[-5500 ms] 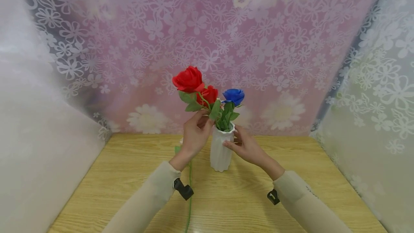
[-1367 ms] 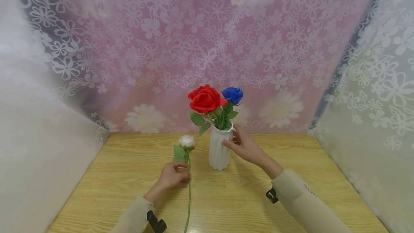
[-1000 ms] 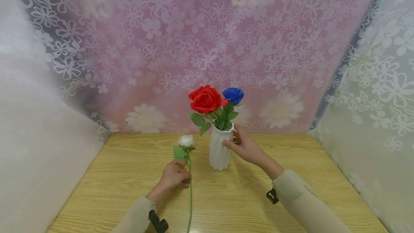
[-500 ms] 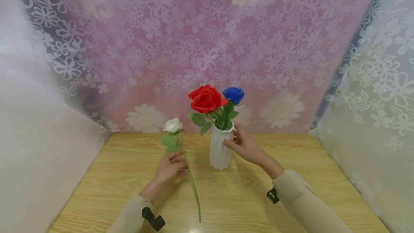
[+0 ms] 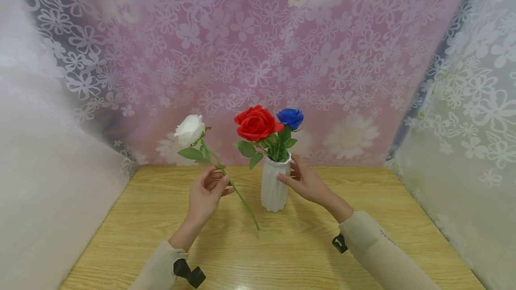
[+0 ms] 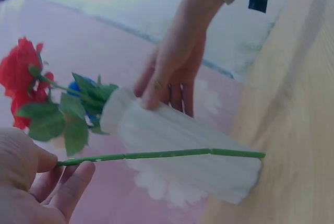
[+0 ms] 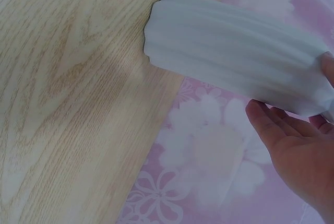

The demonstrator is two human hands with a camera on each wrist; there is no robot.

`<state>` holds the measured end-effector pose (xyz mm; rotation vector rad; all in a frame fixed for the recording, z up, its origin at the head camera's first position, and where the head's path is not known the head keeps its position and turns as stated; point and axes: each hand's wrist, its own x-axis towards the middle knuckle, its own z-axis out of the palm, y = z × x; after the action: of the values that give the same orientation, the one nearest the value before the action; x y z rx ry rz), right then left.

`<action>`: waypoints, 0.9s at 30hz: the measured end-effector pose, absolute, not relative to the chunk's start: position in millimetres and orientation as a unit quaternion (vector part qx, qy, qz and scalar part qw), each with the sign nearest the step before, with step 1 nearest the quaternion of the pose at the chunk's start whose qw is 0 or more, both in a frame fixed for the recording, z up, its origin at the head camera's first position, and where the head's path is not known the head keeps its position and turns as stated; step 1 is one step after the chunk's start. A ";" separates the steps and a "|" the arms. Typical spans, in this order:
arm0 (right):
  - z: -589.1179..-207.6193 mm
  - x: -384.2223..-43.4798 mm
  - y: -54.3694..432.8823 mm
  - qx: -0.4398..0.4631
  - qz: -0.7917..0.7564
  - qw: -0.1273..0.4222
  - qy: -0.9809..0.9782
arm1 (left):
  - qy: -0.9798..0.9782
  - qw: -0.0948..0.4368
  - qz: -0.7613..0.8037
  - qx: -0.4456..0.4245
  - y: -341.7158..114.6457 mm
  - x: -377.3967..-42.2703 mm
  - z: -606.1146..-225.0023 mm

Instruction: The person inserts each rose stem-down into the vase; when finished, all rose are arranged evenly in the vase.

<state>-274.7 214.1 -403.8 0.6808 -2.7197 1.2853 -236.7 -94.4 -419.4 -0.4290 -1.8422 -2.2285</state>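
In the head view my left hand (image 5: 205, 196) pinches the green stem of a white rose (image 5: 190, 130) between thumb and fingers. The rose is clear of the table, bloom leaning up and left, stem end pointing down towards the right. A white fluted vase (image 5: 275, 187) stands upright, and my right hand (image 5: 310, 182) holds it near the rim, thumb in front. In it are a red rose (image 5: 255, 123) and a blue rose (image 5: 291, 118). The left wrist view shows a second red bloom (image 6: 20, 104), and the held stem (image 6: 167, 154) crossing before the vase.
The wood-grain table (image 5: 330, 254) meets a pink floral backdrop (image 5: 258, 57) behind the vase. Pale translucent sheets flank it, a left sheet (image 5: 48, 169) and a right sheet (image 5: 463, 169). Each sleeve cuff carries a black strap.
Earlier, my left hand held a red rose at the vase mouth, then released it there. It took the white rose from the table and raised it. My right hand stayed on the vase.
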 end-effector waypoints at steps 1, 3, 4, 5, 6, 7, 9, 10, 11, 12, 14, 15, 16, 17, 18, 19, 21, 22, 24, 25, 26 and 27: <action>-404.0 -275.0 214.1 0.222 0.417 0.030 -0.881 | -0.625 0.123 -0.755 -0.156 -93.1 -234.8 -414.8; -404.0 -275.4 214.1 0.224 0.417 0.031 -0.880 | -0.621 0.148 -0.750 -0.174 -90.7 -230.7 -404.8; -403.8 -275.4 214.3 0.224 0.417 0.031 -0.880 | -0.619 0.159 -0.747 -0.183 -89.7 -228.9 -399.9; -403.6 -275.4 214.3 0.225 0.418 0.030 -0.880 | -0.618 0.170 -0.744 -0.191 -88.6 -227.3 -394.9; -403.5 -275.4 214.3 0.225 0.418 0.030 -0.880 | -0.615 0.179 -0.742 -0.199 -87.5 -225.9 -390.2; -403.5 -275.4 214.4 0.226 0.419 0.029 -0.879 | -0.612 0.187 -0.741 -0.206 -86.5 -224.6 -385.8; -404.0 -275.6 214.7 0.227 0.419 0.028 -0.878 | -0.599 0.200 -0.744 -0.218 -84.6 -222.4 -377.7; -404.4 -275.8 214.7 0.228 0.419 0.028 -0.878 | -0.592 0.205 -0.747 -0.222 -83.7 -221.7 -374.2; -404.8 -276.0 214.7 0.229 0.419 0.030 -0.878 | -0.583 0.208 -0.752 -0.227 -82.6 -220.8 -370.6; -405.2 -276.1 214.7 0.230 0.419 0.031 -0.878 | -0.572 0.210 -0.759 -0.232 -81.7 -219.9 -367.4; -405.8 -276.5 214.6 0.229 0.416 0.035 -0.879 | -0.553 0.215 -0.768 -0.241 -79.9 -218.8 -361.8; -406.0 -276.5 214.5 0.229 0.415 0.036 -0.880 | -0.547 0.218 -0.771 -0.244 -79.2 -218.4 -359.4; -405.9 -276.4 214.3 0.228 0.414 0.036 -0.880 | -0.540 0.221 -0.774 -0.247 -78.3 -218.2 -357.3; -405.8 -276.2 214.1 0.226 0.414 0.035 -0.881 | -0.533 0.225 -0.777 -0.249 -77.5 -217.8 -355.2; -405.9 -276.0 214.1 0.225 0.414 0.035 -0.881 | -0.528 0.230 -0.779 -0.250 -76.9 -218.0 -353.5; -405.8 -275.9 214.1 0.224 0.414 0.035 -0.882 | -0.523 0.234 -0.780 -0.250 -76.1 -218.1 -351.7; -405.5 -275.7 214.0 0.226 0.413 0.036 -0.881 | -0.514 0.244 -0.784 -0.250 -74.4 -218.5 -348.1; -405.3 -275.5 213.9 0.225 0.413 0.036 -0.881 | -0.508 0.249 -0.786 -0.251 -73.4 -218.7 -346.3; -404.9 -275.4 213.8 0.225 0.415 0.037 -0.881 | -0.498 0.259 -0.789 -0.250 -71.1 -219.5 -343.3; -404.6 -275.2 213.6 0.226 0.417 0.037 -0.880 | -0.494 0.263 -0.791 -0.249 -69.8 -219.9 -342.0; -404.2 -275.1 213.4 0.227 0.419 0.037 -0.879 | -0.489 0.267 -0.792 -0.248 -68.4 -220.2 -340.7; -403.8 -275.0 213.1 0.225 0.421 0.036 -0.878 | -0.484 0.271 -0.795 -0.248 -66.9 -220.8 -339.9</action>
<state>-275.0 213.1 -403.8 0.6910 -2.6959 1.2943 -220.8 -66.9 -339.9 -0.6684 -1.3030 -2.1408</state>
